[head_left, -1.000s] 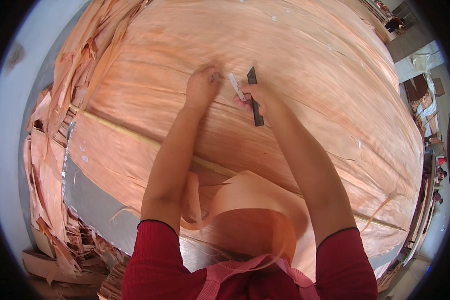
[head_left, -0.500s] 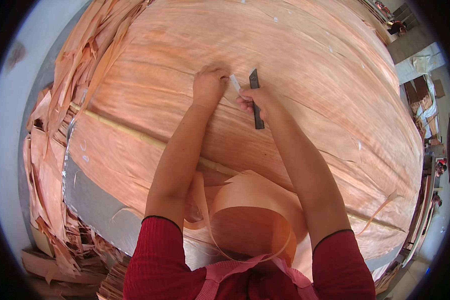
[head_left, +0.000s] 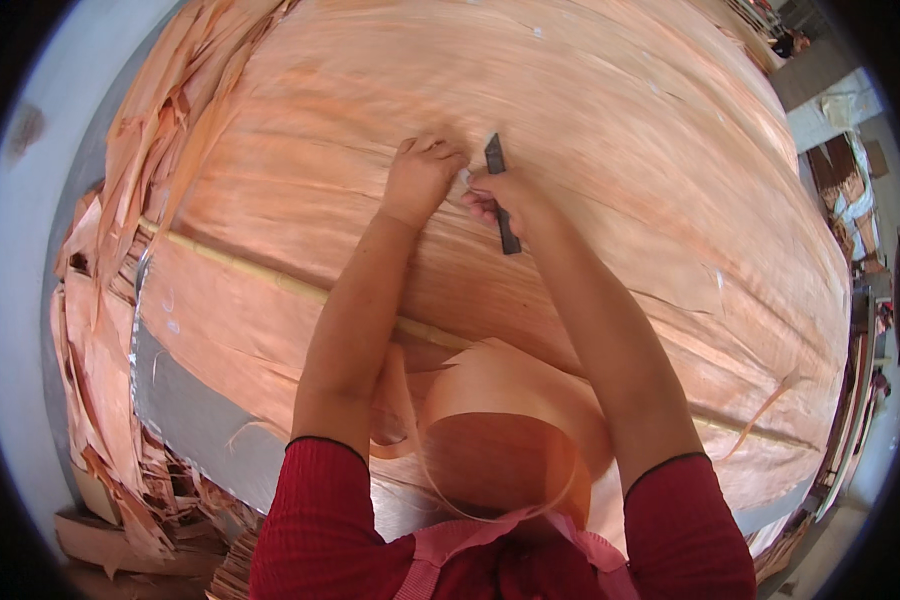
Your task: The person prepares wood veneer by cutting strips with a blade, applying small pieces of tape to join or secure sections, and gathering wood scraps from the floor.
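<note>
A wide sheet of thin, orange-tan wood veneer point(head_left: 590, 220) lies spread under both hands. My left hand point(head_left: 422, 182) rests on it, fingers slightly bent and apart, with its fingertips close to a small white strip point(head_left: 464, 175) that looks like tape. Just right of it, my right hand point(head_left: 515, 200) is closed round a dark, flat knife point(head_left: 495, 155) with a slanted tip, which points away from me. The thumb and finger of that hand are also at the white strip's near end. Whether the left fingertips touch the strip I cannot tell.
A thin yellow-tan stick point(head_left: 240, 262) lies across the veneer, partly under my left forearm. A curled veneer ribbon point(head_left: 500, 385) loops close to my body. Torn veneer scraps point(head_left: 95, 370) are heaped along the left edge, beside a grey tabletop point(head_left: 185, 390).
My right hand and the knife have shifted slightly left, nearer my left hand. Less of the white strip shows between the hands. The left fingers have moved slightly.
</note>
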`<state>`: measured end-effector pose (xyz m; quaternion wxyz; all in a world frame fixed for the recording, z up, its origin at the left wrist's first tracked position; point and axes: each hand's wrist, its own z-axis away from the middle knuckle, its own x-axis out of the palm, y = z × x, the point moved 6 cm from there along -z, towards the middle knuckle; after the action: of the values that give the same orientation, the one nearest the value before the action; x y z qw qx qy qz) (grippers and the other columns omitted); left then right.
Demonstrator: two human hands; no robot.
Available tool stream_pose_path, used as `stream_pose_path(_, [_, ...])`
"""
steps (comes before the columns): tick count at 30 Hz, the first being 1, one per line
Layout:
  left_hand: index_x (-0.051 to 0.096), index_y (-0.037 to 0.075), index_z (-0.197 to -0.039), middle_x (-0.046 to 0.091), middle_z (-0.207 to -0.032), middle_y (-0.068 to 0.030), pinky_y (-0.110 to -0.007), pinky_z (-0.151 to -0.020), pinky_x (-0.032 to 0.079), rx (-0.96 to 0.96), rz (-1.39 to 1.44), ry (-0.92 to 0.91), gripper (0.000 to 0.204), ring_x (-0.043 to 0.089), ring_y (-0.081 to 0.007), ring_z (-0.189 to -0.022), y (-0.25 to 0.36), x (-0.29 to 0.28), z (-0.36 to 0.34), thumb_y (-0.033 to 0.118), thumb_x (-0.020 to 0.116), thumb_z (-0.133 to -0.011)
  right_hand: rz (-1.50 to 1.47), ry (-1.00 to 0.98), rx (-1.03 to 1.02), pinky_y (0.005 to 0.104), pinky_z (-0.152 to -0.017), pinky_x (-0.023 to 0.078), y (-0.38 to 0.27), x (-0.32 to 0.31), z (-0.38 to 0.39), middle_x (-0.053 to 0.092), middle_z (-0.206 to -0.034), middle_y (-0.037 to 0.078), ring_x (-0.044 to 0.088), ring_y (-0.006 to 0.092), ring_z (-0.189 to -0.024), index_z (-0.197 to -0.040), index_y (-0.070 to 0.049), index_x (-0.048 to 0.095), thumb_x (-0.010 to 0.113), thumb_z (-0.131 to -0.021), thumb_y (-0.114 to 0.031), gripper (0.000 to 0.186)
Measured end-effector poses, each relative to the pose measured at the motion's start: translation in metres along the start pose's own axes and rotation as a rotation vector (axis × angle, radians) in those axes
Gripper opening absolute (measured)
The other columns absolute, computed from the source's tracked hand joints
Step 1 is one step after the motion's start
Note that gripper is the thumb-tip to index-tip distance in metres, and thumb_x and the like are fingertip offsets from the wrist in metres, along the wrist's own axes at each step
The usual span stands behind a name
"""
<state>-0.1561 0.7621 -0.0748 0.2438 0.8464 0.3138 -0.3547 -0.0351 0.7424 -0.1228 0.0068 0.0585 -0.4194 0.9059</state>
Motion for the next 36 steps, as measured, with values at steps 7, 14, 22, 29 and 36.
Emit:
stream_pose_path(7, [0.065,0.024,-0.093,0.062,-0.102,0.0071,-0.050,-0.096,0.029,-0.075,-0.207,-0.124,0.019,0.048,-0.0178,-0.112,-0.005,0.002,0.019,0.019,0.060,-0.075,0.173,0.041,-0.078,0.0261,-0.044,0.042,-0.003,0.016,-0.005,0.061,-0.068,0.011,0.058,0.0140,-0.059,-0.084,-0.001,0.057,0.058,-0.078,-0.012,0.012])
stream_pose_path(14, [0.062,0.021,-0.100,0.060,-0.106,-0.0009,-0.053,-0.098,0.024,-0.160,-0.168,-0.395,0.020,0.041,-0.0233,-0.119,0.007,0.006,-0.006,0.022,0.055,-0.082,0.974,0.228,-0.331,0.0327,-0.040,0.043,-0.046,-0.064,0.004,0.058,-0.066,0.015,0.056,0.0181,-0.050,-0.082,0.004,0.054,0.059,-0.075,-0.006,0.014])
stream_pose_path(22, [0.045,0.007,-0.121,0.036,-0.133,-0.0098,-0.041,-0.103,0.023,0.036,0.172,-0.464,0.042,0.029,-0.0277,-0.126,0.135,0.003,0.048,0.022,0.051,-0.083,0.219,0.146,-0.153,0.0221,-0.040,0.036,0.053,-0.148,0.155,0.058,-0.068,0.007,0.049,0.0096,-0.047,-0.097,0.002,0.055,0.059,-0.077,-0.013,0.025])
stream_pose_path(29, [0.048,0.004,-0.116,0.048,-0.120,-0.0127,-0.039,-0.094,0.035,-0.024,0.266,-0.316,0.041,0.043,-0.0308,-0.112,0.146,0.010,0.038,0.017,0.057,-0.079,0.075,0.238,-0.194,0.0234,-0.039,0.036,0.051,-0.117,0.143,0.059,-0.068,0.008,0.049,0.0109,-0.046,-0.087,0.001,0.057,0.061,-0.079,-0.015,0.019])
stream_pose_path(36, [0.050,0.006,-0.114,0.050,-0.117,-0.0111,-0.039,-0.093,0.036,0.050,0.270,-0.376,0.039,0.045,-0.0289,-0.109,0.158,0.019,0.038,0.010,0.055,-0.075,-0.001,0.295,0.009,0.0244,-0.037,0.035,0.069,-0.108,0.125,0.059,-0.061,0.009,0.052,0.0136,-0.045,-0.075,0.001,0.059,0.061,-0.078,-0.017,0.019])
